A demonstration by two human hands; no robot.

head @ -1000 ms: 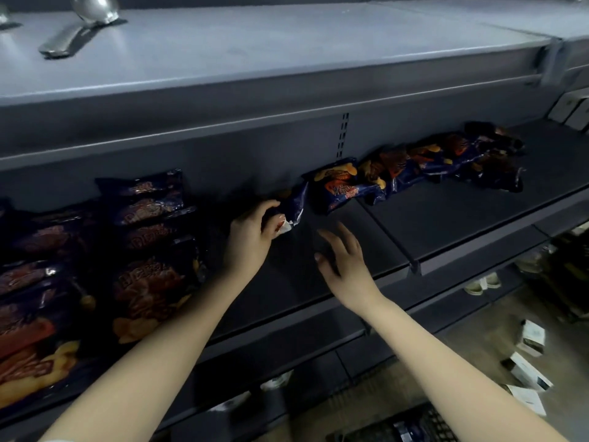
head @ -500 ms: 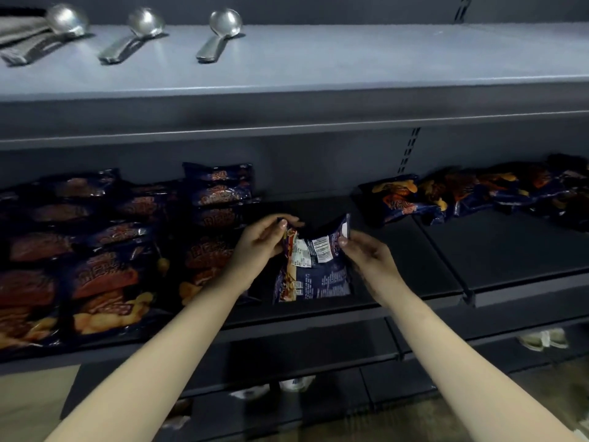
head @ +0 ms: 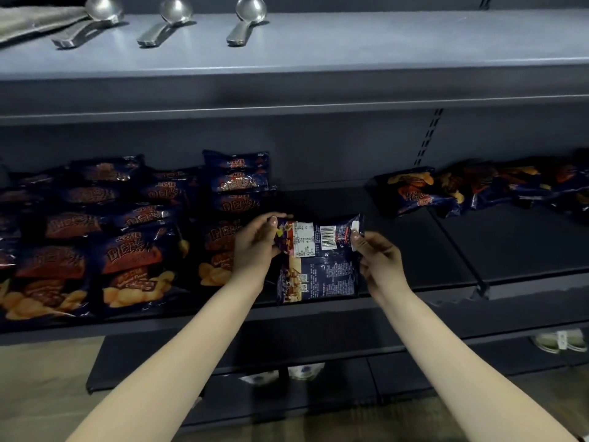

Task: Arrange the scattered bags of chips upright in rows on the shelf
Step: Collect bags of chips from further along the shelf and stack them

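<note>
A dark blue chip bag [head: 318, 260] stands upright near the front edge of the dark shelf [head: 414, 250], its back with a barcode label facing me. My left hand [head: 258, 247] pinches its top left corner and my right hand [head: 376, 260] pinches its top right corner. To the left, several matching bags [head: 127, 250] stand upright in rows, fronts facing me. At the right, a heap of scattered bags [head: 478, 186] lies flat against the shelf's back wall.
The grey upper shelf [head: 350, 52] holds three metal spoons [head: 165, 23] and a cloth at the far left. Below is another dark shelf board [head: 287, 346]. Shoes [head: 561, 341] and a wooden floor show underneath.
My left hand pulled one bag from the scattered heap leftward; my right hand joined it. The bag now stands upright at the front, beside the rows. My view shifted left.
</note>
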